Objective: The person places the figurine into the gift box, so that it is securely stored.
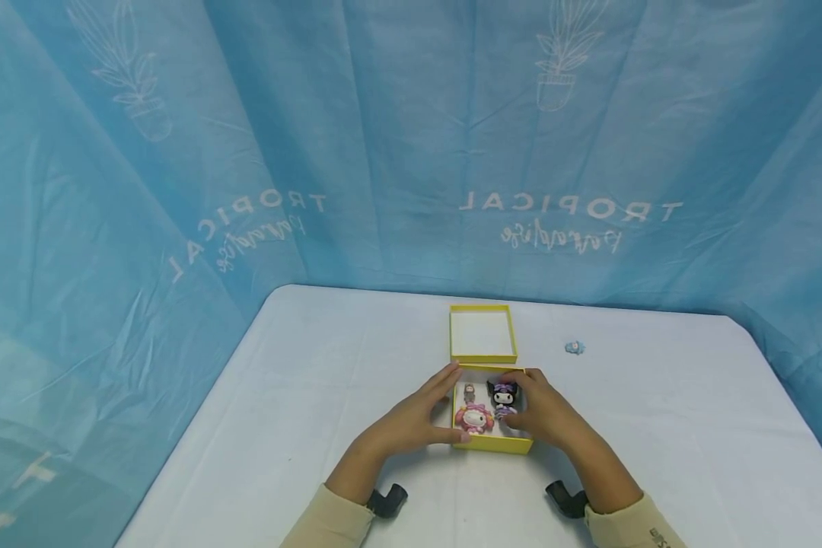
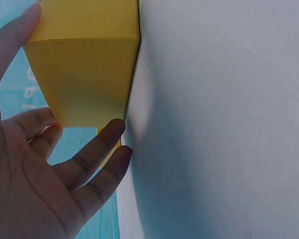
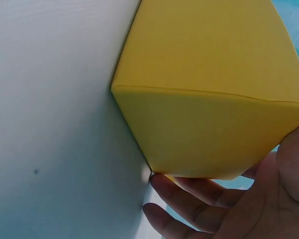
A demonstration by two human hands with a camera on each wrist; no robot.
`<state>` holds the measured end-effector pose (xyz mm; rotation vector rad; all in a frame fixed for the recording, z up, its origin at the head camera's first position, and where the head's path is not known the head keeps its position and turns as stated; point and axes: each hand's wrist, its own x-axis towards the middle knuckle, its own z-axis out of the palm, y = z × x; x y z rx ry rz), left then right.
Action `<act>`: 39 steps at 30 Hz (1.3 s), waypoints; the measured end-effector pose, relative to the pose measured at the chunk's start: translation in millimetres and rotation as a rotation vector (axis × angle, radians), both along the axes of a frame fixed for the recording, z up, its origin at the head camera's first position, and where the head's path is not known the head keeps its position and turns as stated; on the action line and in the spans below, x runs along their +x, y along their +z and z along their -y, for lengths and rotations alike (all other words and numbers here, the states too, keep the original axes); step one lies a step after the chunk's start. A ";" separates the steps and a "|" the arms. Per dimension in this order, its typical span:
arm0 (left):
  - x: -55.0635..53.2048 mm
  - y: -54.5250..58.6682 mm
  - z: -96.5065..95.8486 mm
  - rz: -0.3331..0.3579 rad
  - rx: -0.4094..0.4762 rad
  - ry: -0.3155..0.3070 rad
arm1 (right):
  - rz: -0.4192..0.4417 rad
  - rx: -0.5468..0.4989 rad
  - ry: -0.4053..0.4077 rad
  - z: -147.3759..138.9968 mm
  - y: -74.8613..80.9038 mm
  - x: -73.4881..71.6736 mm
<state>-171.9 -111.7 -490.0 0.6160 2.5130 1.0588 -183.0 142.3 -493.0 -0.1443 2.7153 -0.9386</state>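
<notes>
A yellow box point(image 1: 495, 444) with a white inside stands uncovered on the table in the head view. My left hand point(image 1: 418, 417) spans its left side, thumb at the front corner and fingertips at the back corner. In the left wrist view its lower fingers stick out beside the box wall. My right hand point(image 1: 546, 407) reaches over the right side, thumb and index finger around a black-and-purple figurine point(image 1: 503, 397) in the box. Its other fingers lie behind the box in the right wrist view. A pink figurine point(image 1: 475, 418) and a small brown figurine point(image 1: 469, 393) share the box.
Behind the box lies its yellow-rimmed lid point(image 1: 482, 333), inside up. A small light-blue figurine point(image 1: 575, 347) lies on the white table point(image 1: 301, 380) to the right of the lid. Blue printed curtains point(image 1: 411, 137) hang behind and beside the table.
</notes>
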 end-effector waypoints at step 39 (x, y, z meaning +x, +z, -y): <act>-1.0 -1.8 0.9 -0.008 0.018 -0.015 | -0.092 -0.319 -0.025 -18.8 0.4 -8.3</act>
